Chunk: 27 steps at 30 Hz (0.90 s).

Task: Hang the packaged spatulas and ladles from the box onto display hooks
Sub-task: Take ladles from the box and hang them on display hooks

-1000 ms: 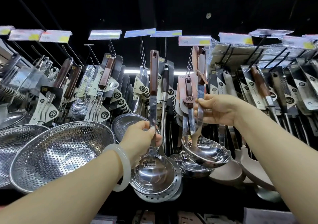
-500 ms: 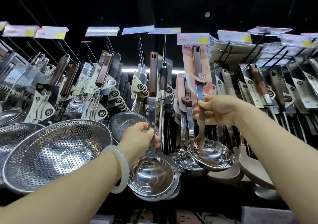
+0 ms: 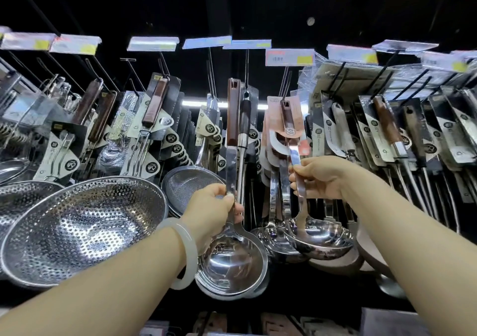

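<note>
The shiny steel ladle with a pink backing card (image 3: 296, 139) hung right of the brown-handled steel ladle (image 3: 232, 155); right hand (image 3: 320, 178) fingers gripped its shaft, left hand (image 3: 214, 209) fingers gripped the brown-handled one.

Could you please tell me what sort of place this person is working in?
Most likely a shop's kitchenware aisle: price tags sit above display hooks, carded ladles hang in rows, and steel colanders are stacked at the left.

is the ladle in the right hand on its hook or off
Cannot tell. The ladle is upright in the right hand, handle top at the hook.
</note>
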### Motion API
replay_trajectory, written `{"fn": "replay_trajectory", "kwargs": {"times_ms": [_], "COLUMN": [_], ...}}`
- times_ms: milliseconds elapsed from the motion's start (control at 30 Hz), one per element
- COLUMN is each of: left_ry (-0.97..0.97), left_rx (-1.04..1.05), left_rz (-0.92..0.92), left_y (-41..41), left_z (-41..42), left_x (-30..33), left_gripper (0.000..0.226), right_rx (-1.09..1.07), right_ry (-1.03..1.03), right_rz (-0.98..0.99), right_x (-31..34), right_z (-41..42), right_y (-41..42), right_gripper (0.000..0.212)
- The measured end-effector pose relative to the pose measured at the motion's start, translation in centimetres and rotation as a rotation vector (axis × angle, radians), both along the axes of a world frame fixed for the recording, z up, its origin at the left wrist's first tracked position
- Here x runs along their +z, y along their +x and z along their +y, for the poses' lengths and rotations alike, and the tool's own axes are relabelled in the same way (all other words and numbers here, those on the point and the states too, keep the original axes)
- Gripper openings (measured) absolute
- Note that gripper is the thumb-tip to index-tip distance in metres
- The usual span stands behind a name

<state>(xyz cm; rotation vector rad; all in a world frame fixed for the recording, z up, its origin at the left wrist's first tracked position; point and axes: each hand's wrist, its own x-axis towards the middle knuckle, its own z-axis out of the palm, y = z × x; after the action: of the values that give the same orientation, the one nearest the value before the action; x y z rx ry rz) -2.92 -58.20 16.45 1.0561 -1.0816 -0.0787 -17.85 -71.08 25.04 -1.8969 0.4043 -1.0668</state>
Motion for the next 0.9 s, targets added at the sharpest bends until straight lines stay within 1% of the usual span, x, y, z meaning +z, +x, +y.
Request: {"fn": "replay_trajectory", "kwargs": {"times_ms": [200, 333, 433, 500, 600, 633, 700, 733, 767, 800, 833, 900], "left_ry": [0.018, 0.029, 0.035, 0.041, 0.057, 0.056, 0.056, 0.056, 0.058, 0.061, 0.065, 0.07], "left_rx": [0.002, 0.017, 0.017, 0.009, 0.023, 0.025, 0.028, 0.028, 0.025, 0.023, 0.022, 0.016], "left_rz": [-0.03, -0.037, -0.021, -0.013, -0.016, -0.016, -0.014, -0.013, -0.017, -0.017, -0.023, -0.04], "left_y": [0.0, 0.1, 0.2, 0.2, 0.0, -0.1, -0.4, -0.6, -0.8, -1.0, -1.1, -1.4], "left_z": [0.1, 0.3, 0.2, 0.2, 0.2, 0.1, 0.0, 0.0, -0.2, -0.3, -0.5, -0.9], "left_x": [0.3, 0.1, -0.4, -0.6, -0.6, -0.6, -0.5, -0.4, -0.4, -0.3, -0.3, -0.2], "left_gripper": [0.026, 0.014, 0.01, 0.018, 0.03, 0.03, 0.03, 0.03, 0.031, 0.031, 0.031, 0.029], "right_rx": [-0.064, -0.101, -0.119, -0.156, -0.359, -0.469, -0.731, -0.819, -0.848, -0.807, -0.722, -0.498], "right_ry": [0.035, 0.003, -0.004, -0.043, -0.203, -0.292, -0.489, -0.55, -0.59, -0.597, -0.601, -0.567], "right_rz": [0.011, 0.003, -0.063, -0.095, -0.112, -0.068, 0.083, 0.124, 0.123, 0.089, 0.02, -0.123], "right_x": [0.5, 0.2, -0.4, -0.6, -0.9, -1.1, -1.7, -1.9, -2.1, -2.4, -2.7, -3.5], "right_z": [-1.1, -1.9, -2.1, -2.4, -2.8, -2.6, -1.9, -1.5, -1.1, -0.8, -0.4, 0.9], "right_y": [2.3, 3.8, 4.6, 5.0, 5.6, 5.6, 5.5, 5.4, 5.1, 4.8, 4.4, 3.4], "right_gripper": [0.019, 0.023, 0.018, 0.012, 0.028, 0.032, 0.047, 0.057, 0.066, 0.071, 0.07, 0.052]}}
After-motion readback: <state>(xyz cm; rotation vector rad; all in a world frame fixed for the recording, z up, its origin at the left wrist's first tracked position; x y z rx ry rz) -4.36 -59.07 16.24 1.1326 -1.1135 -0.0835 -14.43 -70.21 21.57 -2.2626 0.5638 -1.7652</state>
